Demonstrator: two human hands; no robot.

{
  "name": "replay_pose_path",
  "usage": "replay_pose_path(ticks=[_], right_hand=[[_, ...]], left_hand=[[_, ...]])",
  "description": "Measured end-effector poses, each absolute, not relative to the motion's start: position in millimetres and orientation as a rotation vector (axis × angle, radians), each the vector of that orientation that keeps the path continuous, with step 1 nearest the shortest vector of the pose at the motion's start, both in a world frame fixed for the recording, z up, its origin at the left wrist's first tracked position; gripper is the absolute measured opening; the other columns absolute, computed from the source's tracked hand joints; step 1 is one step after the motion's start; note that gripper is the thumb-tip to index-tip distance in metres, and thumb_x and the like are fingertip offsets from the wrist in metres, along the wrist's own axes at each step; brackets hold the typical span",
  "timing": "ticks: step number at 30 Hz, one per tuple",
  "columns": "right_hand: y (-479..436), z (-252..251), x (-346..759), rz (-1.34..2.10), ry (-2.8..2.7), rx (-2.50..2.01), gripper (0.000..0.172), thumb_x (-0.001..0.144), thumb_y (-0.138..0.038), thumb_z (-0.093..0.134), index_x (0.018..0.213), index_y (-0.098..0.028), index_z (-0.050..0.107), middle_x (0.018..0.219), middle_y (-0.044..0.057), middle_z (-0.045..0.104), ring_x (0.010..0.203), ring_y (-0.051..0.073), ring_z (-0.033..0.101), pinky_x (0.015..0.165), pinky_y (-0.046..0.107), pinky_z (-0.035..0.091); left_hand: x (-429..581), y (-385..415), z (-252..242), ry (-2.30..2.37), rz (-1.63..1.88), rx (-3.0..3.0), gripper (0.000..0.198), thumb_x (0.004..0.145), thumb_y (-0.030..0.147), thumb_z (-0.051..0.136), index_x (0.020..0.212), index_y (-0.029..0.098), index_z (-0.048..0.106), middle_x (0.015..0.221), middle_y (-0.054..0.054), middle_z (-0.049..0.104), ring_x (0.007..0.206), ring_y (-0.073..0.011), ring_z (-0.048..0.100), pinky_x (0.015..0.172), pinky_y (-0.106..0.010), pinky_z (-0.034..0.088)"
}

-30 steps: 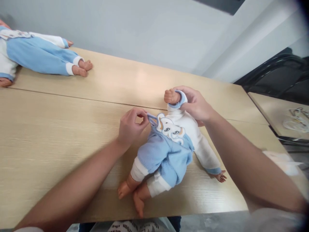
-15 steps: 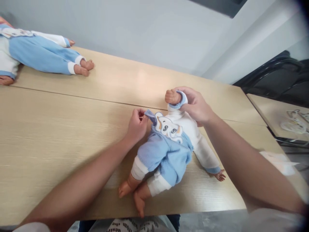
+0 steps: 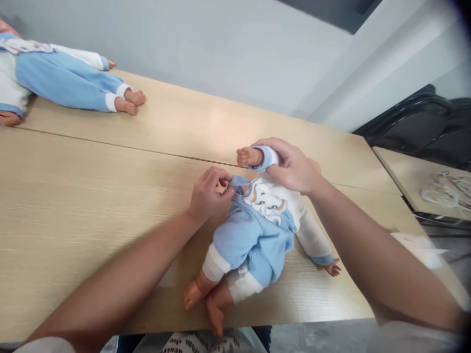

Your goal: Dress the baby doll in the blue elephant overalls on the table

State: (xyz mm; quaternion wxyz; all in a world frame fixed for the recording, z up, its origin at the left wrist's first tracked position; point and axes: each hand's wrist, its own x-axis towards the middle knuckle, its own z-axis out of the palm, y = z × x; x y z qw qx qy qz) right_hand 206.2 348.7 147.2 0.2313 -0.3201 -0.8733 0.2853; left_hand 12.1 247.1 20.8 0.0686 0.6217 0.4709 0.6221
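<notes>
A baby doll (image 3: 309, 220) lies on its back on the table, its feet toward me. It wears a white top with blue cuffs and blue overalls (image 3: 241, 235) with a white cartoon face on the bib. My right hand (image 3: 292, 164) is wrapped around one of the doll's sleeves (image 3: 270, 156), with the doll's small fist sticking out of the cuff. Between the thumb and fingers of my left hand (image 3: 213, 191) is the blue shoulder strap (image 3: 241, 182) of the overalls, pulled away from the body. My right hand hides most of the doll's head.
A second doll (image 3: 62, 78) in like clothes lies at the far left of the wooden table (image 3: 91, 196). At the right stand a smaller table with white cables (image 3: 447, 191) and black chairs (image 3: 415, 117). Something pale (image 3: 419, 247) lies by my right forearm. A wall rises behind.
My right hand has moved the doll's sleeve and fist left, toward the strap. My left hand has shifted slightly right and turned, still pinching the strap.
</notes>
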Motion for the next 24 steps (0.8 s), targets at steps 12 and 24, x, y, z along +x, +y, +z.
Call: replay_pose_path(ticks=[12, 24], right_hand=[[329.8, 180.1, 196.3, 0.509, -3.056, -0.950, 0.058, 0.068, -0.008, 0.054, 0.121, -0.022, 0.073, 0.118, 0.010, 0.071, 0.107, 0.031, 0.064, 0.093, 0.042, 0.049], [325.9, 137.0, 176.8, 0.452, -3.119, -0.736, 0.053, 0.075, -0.008, 0.053, 0.124, -0.019, 0.068, 0.110, 0.014, 0.067, 0.104, 0.031, 0.060, 0.094, 0.044, 0.046]], left_hand=[[13.7, 241.6, 13.7, 1.347, 2.006, 1.611, 0.014, 0.093, 0.017, 0.063, 0.101, 0.023, 0.053, 0.095, 0.000, 0.061, 0.078, -0.0121, 0.059, 0.074, -0.027, 0.053], [-21.9, 264.2, 16.1, 1.247, 1.519, 1.529, 0.011, 0.091, 0.020, 0.059, 0.099, 0.024, 0.053, 0.088, 0.000, 0.064, 0.074, -0.0135, 0.067, 0.064, -0.024, 0.053]])
